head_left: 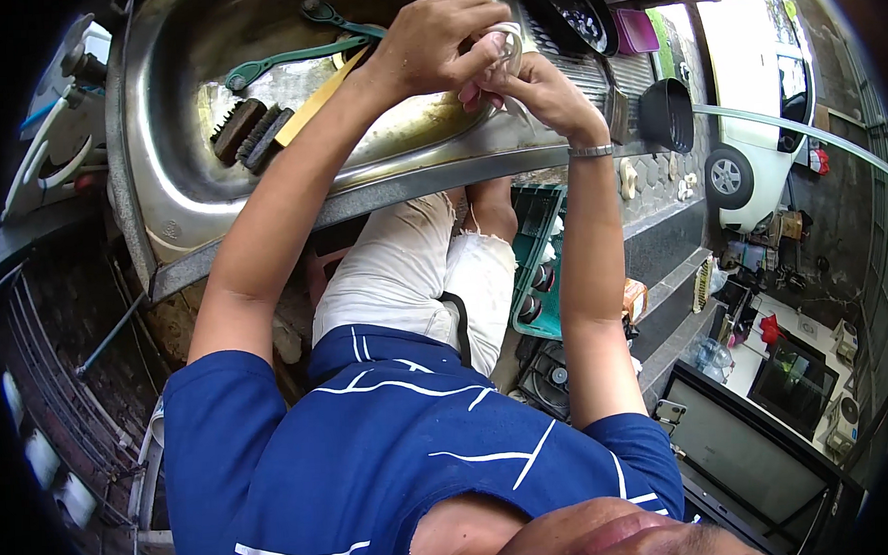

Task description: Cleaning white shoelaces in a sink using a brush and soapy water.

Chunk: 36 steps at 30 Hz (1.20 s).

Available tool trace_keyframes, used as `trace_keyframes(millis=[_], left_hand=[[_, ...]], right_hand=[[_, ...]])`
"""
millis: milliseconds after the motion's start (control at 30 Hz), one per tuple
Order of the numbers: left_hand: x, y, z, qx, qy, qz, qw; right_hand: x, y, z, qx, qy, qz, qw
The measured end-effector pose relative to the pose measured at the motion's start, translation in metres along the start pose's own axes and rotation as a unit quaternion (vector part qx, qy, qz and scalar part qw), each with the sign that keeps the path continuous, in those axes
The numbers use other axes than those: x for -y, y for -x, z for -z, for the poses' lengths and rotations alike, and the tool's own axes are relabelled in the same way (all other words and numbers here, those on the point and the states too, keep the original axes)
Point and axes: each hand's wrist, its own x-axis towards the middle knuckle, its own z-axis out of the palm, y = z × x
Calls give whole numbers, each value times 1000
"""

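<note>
Above the steel sink [363, 185], my left hand [428, 45] and my right hand [555, 99] meet, fingers bent together around a thin whitish looped thing [510, 42]. It looks soft or see-through; its kind is not clear, and my fingers hide part of it. A metal-banded watch [589, 152] circles my right wrist. In the basin, left of my hands, lie two dark-bristled scrub brushes [237, 130] and a yellow flat strip [322, 98]. Two green-handled tools [290, 60] rest farther back, partly behind my left hand.
A black pan [584, 23], a purple container [636, 31] and a black cup-like vessel [665, 115] stand to the right on the ribbed drainboard. Below the sink's front edge is a green crate [535, 318]. A pale hose [801, 128] runs off right, past a parked white car [765, 100].
</note>
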Motion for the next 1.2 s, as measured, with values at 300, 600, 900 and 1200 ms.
trace_keyframes(millis=[300, 600, 900, 1200], left_hand=[[-21, 7, -42, -14, 489, 468, 736], [-33, 17, -50, 161, 299, 393, 854], [-25, 24, -59, 308, 193, 294, 884], [-15, 29, -72, 331, 191, 318, 867]], right_hand=[[-30, -22, -61, -369, -455, 208, 783], [-41, -18, -65, -516, -440, 225, 700], [-69, 36, -3, -590, -488, 119, 632], [-76, 57, 41, -613, -363, 21, 702]])
